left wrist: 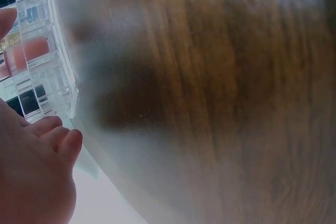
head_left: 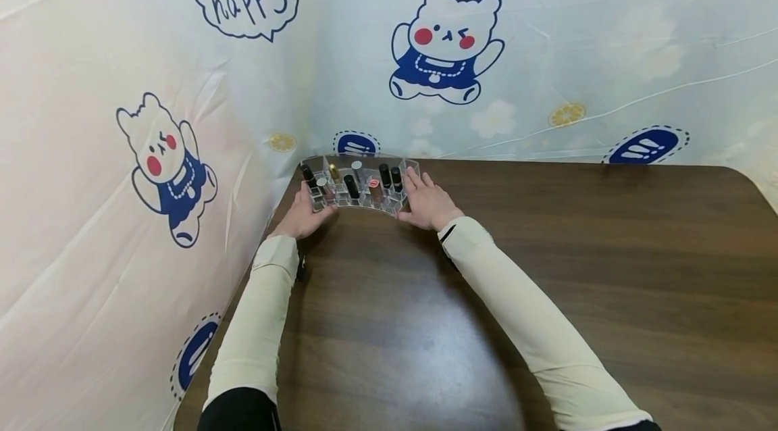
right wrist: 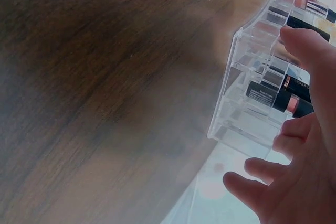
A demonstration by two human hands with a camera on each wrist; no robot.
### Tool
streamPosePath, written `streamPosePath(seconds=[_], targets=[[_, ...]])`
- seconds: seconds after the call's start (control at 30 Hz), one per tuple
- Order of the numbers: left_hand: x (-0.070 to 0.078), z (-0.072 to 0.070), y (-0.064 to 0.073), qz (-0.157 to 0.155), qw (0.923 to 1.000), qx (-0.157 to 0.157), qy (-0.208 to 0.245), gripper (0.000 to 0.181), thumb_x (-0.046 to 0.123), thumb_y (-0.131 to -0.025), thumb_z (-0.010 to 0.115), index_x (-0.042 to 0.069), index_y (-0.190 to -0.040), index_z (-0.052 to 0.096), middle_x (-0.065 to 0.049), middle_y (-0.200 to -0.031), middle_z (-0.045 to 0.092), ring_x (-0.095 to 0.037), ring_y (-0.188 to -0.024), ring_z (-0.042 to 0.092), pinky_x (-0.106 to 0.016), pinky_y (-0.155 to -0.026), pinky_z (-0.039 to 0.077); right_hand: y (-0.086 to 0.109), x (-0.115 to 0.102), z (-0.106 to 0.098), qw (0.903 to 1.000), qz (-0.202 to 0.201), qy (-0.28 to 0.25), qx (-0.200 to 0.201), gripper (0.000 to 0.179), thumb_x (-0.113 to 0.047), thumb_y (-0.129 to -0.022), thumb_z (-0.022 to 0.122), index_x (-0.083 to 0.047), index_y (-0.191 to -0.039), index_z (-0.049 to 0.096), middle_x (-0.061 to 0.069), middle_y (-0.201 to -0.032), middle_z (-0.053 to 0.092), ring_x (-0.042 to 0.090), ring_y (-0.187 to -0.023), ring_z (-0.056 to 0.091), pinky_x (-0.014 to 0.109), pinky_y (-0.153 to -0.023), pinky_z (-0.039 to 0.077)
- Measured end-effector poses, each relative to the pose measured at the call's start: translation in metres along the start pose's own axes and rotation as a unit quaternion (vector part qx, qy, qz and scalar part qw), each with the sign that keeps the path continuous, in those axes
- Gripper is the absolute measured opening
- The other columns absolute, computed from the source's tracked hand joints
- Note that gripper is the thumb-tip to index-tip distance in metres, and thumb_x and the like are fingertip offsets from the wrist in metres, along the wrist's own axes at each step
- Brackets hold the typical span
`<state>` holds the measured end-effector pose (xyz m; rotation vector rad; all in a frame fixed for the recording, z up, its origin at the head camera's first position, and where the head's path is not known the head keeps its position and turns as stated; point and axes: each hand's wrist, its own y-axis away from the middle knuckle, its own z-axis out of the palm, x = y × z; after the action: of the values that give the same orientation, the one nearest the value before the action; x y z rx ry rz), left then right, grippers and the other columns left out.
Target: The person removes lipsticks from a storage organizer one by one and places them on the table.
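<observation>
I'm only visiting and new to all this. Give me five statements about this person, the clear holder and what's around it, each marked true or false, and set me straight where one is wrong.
1. The left hand is at the left end of the clear organizer, the right hand at its right end. True.
2. The clear organizer sits far to the right. False: it is near the far left corner of the brown table.
3. It contains just one tube. False: several stand in it, including a gold tube and a black tube.
4. The cloth backdrop shows the word "happy" inside a bubble. True.
5. The person's clothing is bright red. False: the sleeves are pale cream.
</observation>
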<state>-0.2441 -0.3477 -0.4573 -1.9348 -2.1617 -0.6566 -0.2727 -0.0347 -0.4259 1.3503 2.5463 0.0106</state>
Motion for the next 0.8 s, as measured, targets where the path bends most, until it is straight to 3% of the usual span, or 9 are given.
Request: streamPosePath(seconds=[0.23, 0.8], targets=[[0.002, 0.0, 0.001, 0.011, 0.9999, 0.0, 0.005, 0.106, 0.058, -0.094, 0.045, -0.003, -0.149, -0.022, -0.033, -0.157, -0.005, -0.046, -0.146, 0.009, -0.054, -0.118, 0.018, 0.002, 0.002, 0.001, 0.9999, 0.004, 0.01, 0.006, 0.089, -0.051, -0.095, 0.054, -0.005, -0.156, 0.009, 0.011, -0.164, 0.002, 0.04, -0.148, 0.015, 0.046, -0.117, 0.027], [0.016, 0.01, 0.01, 0.048, 0.9987, 0.01, 0.015, 0.107, 0.06, -0.091, 0.05, 0.0, -0.152, -0.014, -0.028, -0.159, 0.008, -0.04, -0.146, 0.021, -0.051, -0.117, 0.025, 0.018, 0.017, -0.001, 0.9997, 0.008, -0.016, 0.014, 0.083, -0.038, -0.095, 0.059, 0.004, -0.153, 0.016, 0.019, -0.162, 0.006, 0.035, -0.15, 0.012, 0.044, -0.12, 0.02]])
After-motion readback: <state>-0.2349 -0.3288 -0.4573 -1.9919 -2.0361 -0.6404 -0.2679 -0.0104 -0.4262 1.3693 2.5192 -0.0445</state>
